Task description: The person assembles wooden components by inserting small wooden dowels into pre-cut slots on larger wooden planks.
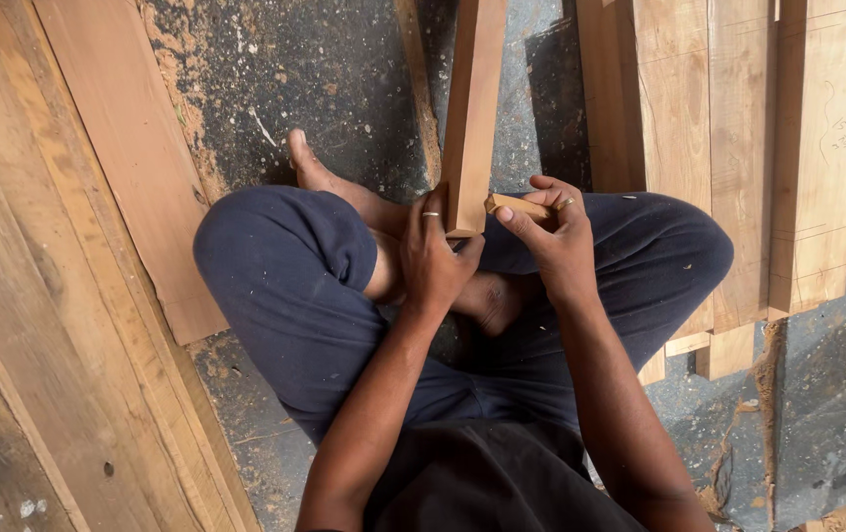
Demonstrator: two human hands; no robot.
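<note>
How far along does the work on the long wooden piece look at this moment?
Done: squared wooden blocks lie stacked on the floor to the right. In hand: the left hand grips the near end of the long wooden bar, and the right hand holds a small wooden piece against its side. Left: no finished result is visible on the bar.

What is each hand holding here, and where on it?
Left hand grips the long wooden bar at its near end; right hand pinches a small wooden block.

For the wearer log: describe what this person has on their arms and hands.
Both forearms are bare, with no sleeves showing and no gloves. The left hand wears a thin, light metal ring on one finger. The right hand wears a gold-coloured ring. No watch or bracelet shows on either wrist.
</note>
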